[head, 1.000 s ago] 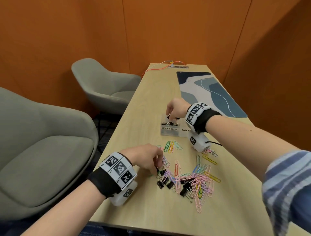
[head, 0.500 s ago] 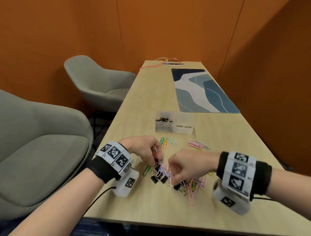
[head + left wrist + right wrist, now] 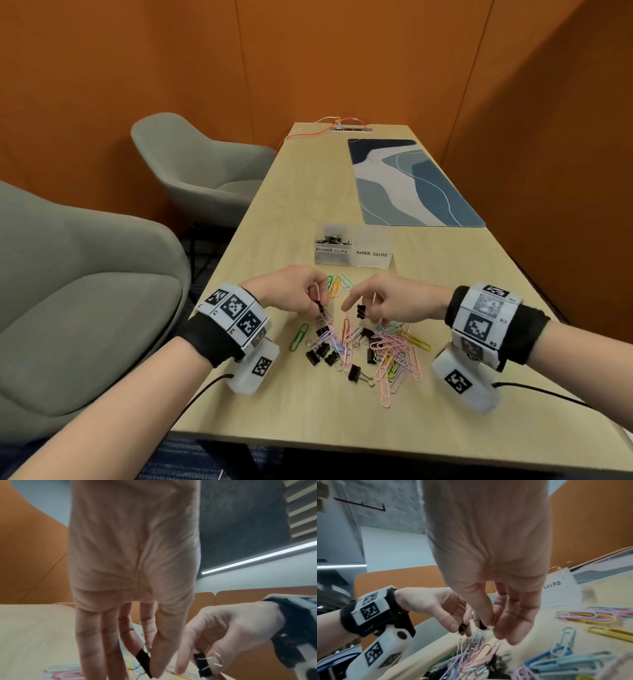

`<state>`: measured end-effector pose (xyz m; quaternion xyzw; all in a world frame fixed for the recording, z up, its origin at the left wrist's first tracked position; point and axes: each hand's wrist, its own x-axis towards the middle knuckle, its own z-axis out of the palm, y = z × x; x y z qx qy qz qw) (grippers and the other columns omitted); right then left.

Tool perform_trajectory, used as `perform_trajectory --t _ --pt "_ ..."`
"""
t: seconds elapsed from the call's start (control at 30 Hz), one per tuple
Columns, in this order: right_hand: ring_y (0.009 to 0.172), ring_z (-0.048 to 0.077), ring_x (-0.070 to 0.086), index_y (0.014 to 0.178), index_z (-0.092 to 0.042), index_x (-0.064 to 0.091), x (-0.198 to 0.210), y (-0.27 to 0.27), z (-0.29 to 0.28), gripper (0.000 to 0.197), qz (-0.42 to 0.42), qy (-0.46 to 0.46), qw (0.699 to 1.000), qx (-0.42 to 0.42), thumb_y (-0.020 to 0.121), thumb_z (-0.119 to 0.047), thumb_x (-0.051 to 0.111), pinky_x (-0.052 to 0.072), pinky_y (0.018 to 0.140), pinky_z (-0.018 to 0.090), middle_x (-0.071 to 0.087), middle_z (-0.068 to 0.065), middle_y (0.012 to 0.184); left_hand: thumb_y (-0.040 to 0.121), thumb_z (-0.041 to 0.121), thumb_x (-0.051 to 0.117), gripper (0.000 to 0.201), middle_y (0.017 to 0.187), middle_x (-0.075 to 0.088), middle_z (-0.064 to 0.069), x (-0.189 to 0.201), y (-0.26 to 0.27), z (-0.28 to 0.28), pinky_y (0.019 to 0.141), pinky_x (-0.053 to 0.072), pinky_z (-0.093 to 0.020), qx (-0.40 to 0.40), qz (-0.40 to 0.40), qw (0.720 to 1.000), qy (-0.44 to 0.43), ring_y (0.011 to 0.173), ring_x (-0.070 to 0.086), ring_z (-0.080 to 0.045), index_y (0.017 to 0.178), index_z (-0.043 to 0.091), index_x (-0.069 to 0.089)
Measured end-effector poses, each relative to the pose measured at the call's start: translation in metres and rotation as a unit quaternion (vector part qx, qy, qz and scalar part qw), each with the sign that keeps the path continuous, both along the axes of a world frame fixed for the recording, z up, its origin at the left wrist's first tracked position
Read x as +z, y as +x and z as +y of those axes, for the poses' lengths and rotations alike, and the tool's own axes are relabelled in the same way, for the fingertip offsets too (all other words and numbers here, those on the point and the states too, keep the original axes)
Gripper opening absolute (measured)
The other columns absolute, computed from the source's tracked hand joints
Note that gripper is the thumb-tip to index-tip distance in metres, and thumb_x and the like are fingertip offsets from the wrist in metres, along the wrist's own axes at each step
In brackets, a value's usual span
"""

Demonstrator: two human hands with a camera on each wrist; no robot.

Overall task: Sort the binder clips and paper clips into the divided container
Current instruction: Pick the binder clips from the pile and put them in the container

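Observation:
A heap of coloured paper clips (image 3: pixel 394 346) and black binder clips (image 3: pixel 322 353) lies on the wooden table near its front edge. My left hand (image 3: pixel 317 305) hovers over the heap's left side and pinches a black binder clip (image 3: pixel 144 661). My right hand (image 3: pixel 366 313) is just to its right and pinches another black binder clip (image 3: pixel 360 311), which also shows in the left wrist view (image 3: pixel 203 665). Beyond the hands stands the clear divided container (image 3: pixel 371 263). Its left half, labelled BINDER CLIPS, holds several black clips; nothing shows in its right half, labelled PAPER CLIPS.
A few paper clips (image 3: pixel 337 284) lie apart between the heap and the container. A blue patterned mat (image 3: pixel 411 185) covers the far right of the table. Two grey armchairs (image 3: pixel 85 308) stand along the left edge. A red cable (image 3: pixel 308 132) runs at the far end.
My right hand came back from the container's binder clip half to the heap and now pinches a binder clip. My left hand stayed at the heap and has lifted a binder clip.

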<state>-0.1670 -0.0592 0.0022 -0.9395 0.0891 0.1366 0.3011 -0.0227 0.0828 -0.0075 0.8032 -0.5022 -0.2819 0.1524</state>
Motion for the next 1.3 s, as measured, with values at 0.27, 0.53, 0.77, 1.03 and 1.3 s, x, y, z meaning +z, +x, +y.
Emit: perform_trajectory --t 0.27,0.53,0.77,1.03,1.3 --pt "0.064 0.003 0.055 0.096 -0.014 0.069 -0.003 -0.011 0.005 0.023 -0.01 -0.077 0.997 0.006 0.08 -0.003 0.057 0.048 0.068 0.022 0.062 0.001 0.093 0.076 0.007 0.068 0.016 0.078 0.051 0.005 0.001 -0.005 0.002 0.059 0.04 -0.018 -0.009 -0.053 0.999 0.0 0.069 0.048 -0.009 0.086 0.02 0.069" --pt "0.098 0.024 0.055 0.097 -0.007 0.066 -0.02 -0.007 0.026 0.018 -0.045 -0.223 0.969 0.094 0.082 -0.007 0.058 0.039 0.076 0.028 0.062 0.009 0.102 0.073 0.021 0.076 0.027 0.087 0.047 0.004 -0.012 -0.022 0.002 0.069 0.041 -0.021 -0.052 -0.145 0.988 0.016 0.081 0.049 -0.011 0.098 0.014 0.071" --pt "0.094 0.024 0.054 0.095 -0.008 0.063 -0.023 -0.002 0.015 0.019 -0.055 -0.225 0.968 0.093 0.082 -0.003 0.05 0.036 0.073 0.025 0.058 0.009 0.1 0.077 0.015 0.07 0.012 0.097 0.069 -0.005 -0.013 -0.022 -0.006 0.069 0.045 -0.025 -0.042 -0.161 0.986 0.028 0.08 0.054 -0.015 0.088 0.012 0.071" --pt "0.06 0.009 0.056 0.083 -0.01 0.06 -0.011 0.014 -0.035 0.009 -0.01 0.009 0.998 -0.055 0.086 -0.002 0.056 0.05 0.052 0.016 0.066 0.006 0.093 0.082 0.007 0.07 0.013 0.085 0.07 -0.01 0.017 0.008 -0.016 0.071 0.059 -0.026 0.008 0.067 0.997 0.034 0.062 0.066 -0.009 0.073 0.012 0.062" --pt "0.054 0.011 0.068 0.077 -0.01 0.055 0.015 0.045 -0.064 0.017 -0.038 0.153 0.972 -0.176 0.089 0.003 0.054 0.058 0.06 0.024 0.066 0.01 0.076 0.085 0.007 0.068 0.015 0.074 0.068 -0.008 0.042 0.037 -0.057 0.068 0.058 -0.023 0.092 0.147 0.985 -0.021 0.057 0.066 -0.008 0.073 0.01 0.058"
